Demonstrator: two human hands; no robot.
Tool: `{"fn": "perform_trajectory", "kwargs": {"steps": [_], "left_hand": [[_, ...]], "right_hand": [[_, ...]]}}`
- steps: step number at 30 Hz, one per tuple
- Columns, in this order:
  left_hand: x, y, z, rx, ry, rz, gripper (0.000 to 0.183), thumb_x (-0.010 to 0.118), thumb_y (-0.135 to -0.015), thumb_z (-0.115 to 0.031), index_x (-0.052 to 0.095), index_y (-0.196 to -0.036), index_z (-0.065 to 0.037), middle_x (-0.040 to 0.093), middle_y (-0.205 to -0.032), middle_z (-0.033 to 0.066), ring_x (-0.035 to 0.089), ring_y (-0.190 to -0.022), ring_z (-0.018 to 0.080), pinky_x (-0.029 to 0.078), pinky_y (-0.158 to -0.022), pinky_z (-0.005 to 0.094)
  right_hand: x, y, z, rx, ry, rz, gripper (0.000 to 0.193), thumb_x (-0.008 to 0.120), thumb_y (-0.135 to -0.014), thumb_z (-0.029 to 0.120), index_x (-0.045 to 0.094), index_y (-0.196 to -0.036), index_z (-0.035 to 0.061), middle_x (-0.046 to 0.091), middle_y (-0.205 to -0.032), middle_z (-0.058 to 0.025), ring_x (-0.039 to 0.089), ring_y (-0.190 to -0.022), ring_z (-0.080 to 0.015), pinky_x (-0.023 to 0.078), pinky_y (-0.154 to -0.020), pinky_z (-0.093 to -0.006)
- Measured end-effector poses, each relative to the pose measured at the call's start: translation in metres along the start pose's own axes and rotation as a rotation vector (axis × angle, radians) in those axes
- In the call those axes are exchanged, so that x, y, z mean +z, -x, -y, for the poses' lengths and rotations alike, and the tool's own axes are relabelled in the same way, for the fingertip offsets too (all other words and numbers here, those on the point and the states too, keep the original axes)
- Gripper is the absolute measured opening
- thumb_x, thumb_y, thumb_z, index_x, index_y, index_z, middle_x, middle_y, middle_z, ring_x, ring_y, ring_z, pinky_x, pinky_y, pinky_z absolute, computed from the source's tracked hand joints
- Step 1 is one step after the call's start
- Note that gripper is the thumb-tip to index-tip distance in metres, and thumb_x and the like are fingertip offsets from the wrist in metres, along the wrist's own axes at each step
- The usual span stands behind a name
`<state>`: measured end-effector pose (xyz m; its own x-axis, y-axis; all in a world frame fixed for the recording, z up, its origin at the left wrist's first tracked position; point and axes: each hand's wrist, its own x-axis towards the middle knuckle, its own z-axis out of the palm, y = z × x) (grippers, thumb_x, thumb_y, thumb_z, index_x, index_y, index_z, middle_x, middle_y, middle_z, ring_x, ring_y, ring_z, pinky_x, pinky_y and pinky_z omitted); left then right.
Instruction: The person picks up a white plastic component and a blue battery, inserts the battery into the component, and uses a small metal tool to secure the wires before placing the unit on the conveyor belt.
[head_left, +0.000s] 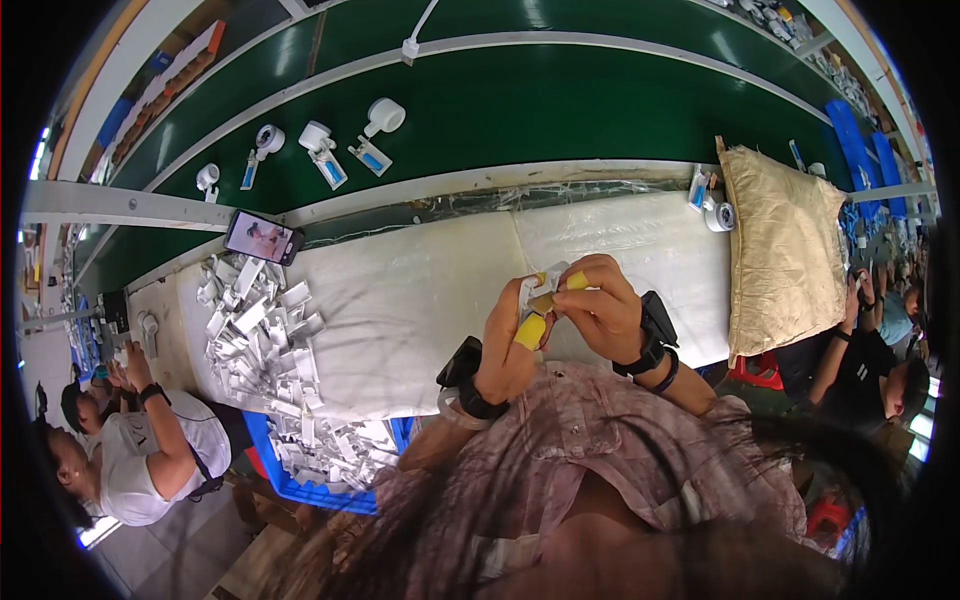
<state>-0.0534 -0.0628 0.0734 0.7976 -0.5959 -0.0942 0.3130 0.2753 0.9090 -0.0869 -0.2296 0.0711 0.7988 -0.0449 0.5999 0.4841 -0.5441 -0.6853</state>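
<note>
In front of my chest I hold a small white plastic part (541,283), with a brownish patch showing on it. My left hand (503,345) is closed around its near left side. From the right, my right hand (608,312) pinches at the same part, fingertips pressed close. Yellow covers wrap some fingertips of both hands. The fingers hide much of the part, so its exact kind does not show. Left of my hands, a heap of similar-looking white plastic pieces (258,318) lies on the pale table cover (400,300).
A blue crate (300,492) below the heap holds more white pieces. A phone (263,238) leans at the table's back left. White round-headed assemblies (385,117) lie on the green conveyor belt (560,110). A tan sack (785,250) stands right. Other people work at both sides.
</note>
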Motion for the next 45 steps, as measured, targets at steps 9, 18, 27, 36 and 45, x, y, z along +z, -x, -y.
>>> {"fn": "perform_trajectory", "kwargs": {"steps": [9,18,27,36,45], "left_hand": [[-0.003,0.002,0.01,0.088,-0.212,-0.032,0.031,0.049,-0.093,-0.009,0.045,-0.122,0.0,0.056,-0.086,0.005,0.05,-0.066,0.0106,0.042,-0.059,0.0258],[-0.01,0.005,0.015,0.136,-0.303,0.01,0.03,0.043,-0.101,-0.014,0.041,-0.127,0.002,0.055,-0.089,0.0058,0.048,-0.066,0.0079,0.042,-0.056,0.0212],[-0.006,-0.012,0.013,0.198,-0.402,-0.054,0.025,0.041,-0.101,-0.013,0.05,-0.118,0.003,0.058,-0.084,0.006,0.049,-0.06,0.0082,0.041,-0.051,0.0217],[-0.063,-0.103,0.034,-0.039,-0.189,-0.094,0.034,0.034,-0.103,-0.026,0.055,-0.11,0.0,0.062,-0.073,0.0082,0.058,-0.055,0.0159,0.051,-0.052,0.0271],[-0.221,-0.254,0.087,0.073,-0.46,-0.656,0.039,0.04,-0.1,-0.017,0.043,-0.135,0.0,0.058,-0.121,0.016,0.06,-0.1,0.0233,0.049,-0.085,0.0328]], "right_hand": [[-0.001,-0.005,0.0,-0.03,0.04,0.045,0.027,0.076,-0.069,0.0,0.068,-0.093,0.0086,0.06,-0.09,-0.0046,0.06,-0.085,-0.0254,0.046,-0.075,-0.036],[-0.005,-0.012,-0.003,-0.072,0.036,0.138,0.025,0.077,-0.068,0.003,0.068,-0.091,0.0089,0.06,-0.087,-0.0048,0.06,-0.083,-0.0253,0.045,-0.074,-0.0365],[0.001,-0.006,-0.01,-0.016,0.083,0.095,0.026,0.076,-0.068,0.0,0.067,-0.091,0.0066,0.06,-0.09,-0.0068,0.059,-0.087,-0.0283,0.047,-0.078,-0.0384],[-0.022,-0.009,-0.088,0.345,0.12,-0.015,0.027,0.074,-0.079,0.007,0.064,-0.104,0.0052,0.063,-0.1,-0.013,0.06,-0.094,-0.0311,0.048,-0.083,-0.0376],[-0.2,0.078,-0.288,0.837,1.352,-0.121,0.032,0.059,-0.085,0.023,0.055,-0.112,0.0065,0.062,-0.11,-0.0159,0.058,-0.106,-0.0344,0.043,-0.094,-0.0482]]}}
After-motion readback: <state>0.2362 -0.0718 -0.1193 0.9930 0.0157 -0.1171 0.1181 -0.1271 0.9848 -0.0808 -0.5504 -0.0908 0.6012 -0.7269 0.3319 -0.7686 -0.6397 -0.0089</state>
